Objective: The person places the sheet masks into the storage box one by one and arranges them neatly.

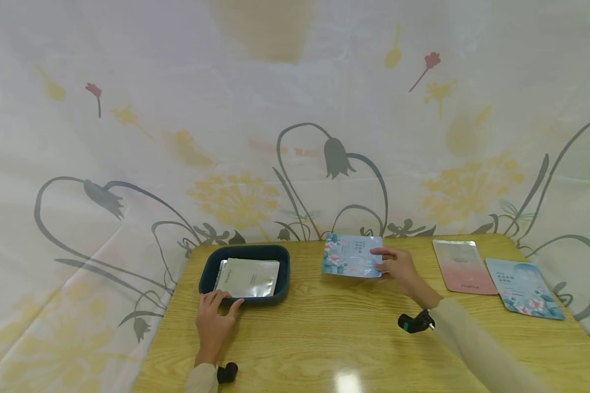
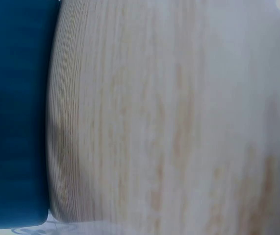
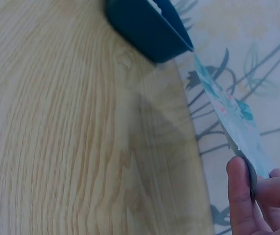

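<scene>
My right hand (image 1: 398, 268) pinches a blue floral sheet-mask packet (image 1: 352, 255) by its right edge. In the right wrist view the packet (image 3: 233, 115) is seen nearly edge-on, held above the table between thumb and fingers (image 3: 240, 191). At the left, my left hand (image 1: 215, 322) touches the near rim of a dark blue plastic basket (image 1: 284, 273), fingers at its front left corner. Inside the basket lie silvery-white packets (image 1: 249, 277), the top one overlapping another. The left wrist view shows only the basket's side wall (image 2: 14, 117) and tabletop.
On the right of the wooden table (image 1: 324, 338) lie a pink and silver packet (image 1: 464, 267) and another blue floral packet (image 1: 525, 289), side by side. A flower-printed curtain (image 1: 236, 109) hangs along the table's back edge.
</scene>
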{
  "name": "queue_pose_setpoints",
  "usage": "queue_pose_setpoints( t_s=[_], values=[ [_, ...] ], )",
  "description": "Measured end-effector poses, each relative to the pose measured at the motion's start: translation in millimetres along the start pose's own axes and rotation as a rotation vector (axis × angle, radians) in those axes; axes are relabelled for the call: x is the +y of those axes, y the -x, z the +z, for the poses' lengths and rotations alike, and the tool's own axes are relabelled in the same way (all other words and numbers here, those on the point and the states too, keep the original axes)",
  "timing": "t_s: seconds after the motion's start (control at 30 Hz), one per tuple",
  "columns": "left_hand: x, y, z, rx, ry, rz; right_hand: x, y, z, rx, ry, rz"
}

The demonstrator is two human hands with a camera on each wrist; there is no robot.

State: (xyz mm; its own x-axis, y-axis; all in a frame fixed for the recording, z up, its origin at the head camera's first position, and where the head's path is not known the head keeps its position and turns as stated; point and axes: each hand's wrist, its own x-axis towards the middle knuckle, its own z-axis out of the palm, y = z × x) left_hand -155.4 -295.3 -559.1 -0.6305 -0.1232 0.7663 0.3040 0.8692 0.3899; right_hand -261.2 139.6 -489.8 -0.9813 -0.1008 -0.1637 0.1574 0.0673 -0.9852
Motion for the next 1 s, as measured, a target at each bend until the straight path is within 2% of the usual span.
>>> queue_pose_setpoints(
  t_s=[0.2,0.3,0.47,0.77,1.0],
  values=[
    [-2.0,1.7,0.6,-0.009,-0.016,-0.015,3.0,-0.2,17.0,-0.005,-0.029,-0.048],
    [-2.2,1.8,1.2,-0.008,-0.01,-0.01,6.8,-1.9,24.4,0.007,-0.036,-0.038],
    [-2.7,1.3,2.6,-0.007,-0.004,-0.006,10.5,-5.0,36.1,-0.027,-0.055,-0.022],
    [-0.9,0.7,1.6,-0.011,-0.004,-0.011,6.4,-8.2,61.2,-0.05,-0.08,-0.017],
    [-1.7,0.8,0.3,-0.031,-0.003,-0.039,1.1,-8.7,79.8,-0.076,-0.106,-0.004]
  ],
)
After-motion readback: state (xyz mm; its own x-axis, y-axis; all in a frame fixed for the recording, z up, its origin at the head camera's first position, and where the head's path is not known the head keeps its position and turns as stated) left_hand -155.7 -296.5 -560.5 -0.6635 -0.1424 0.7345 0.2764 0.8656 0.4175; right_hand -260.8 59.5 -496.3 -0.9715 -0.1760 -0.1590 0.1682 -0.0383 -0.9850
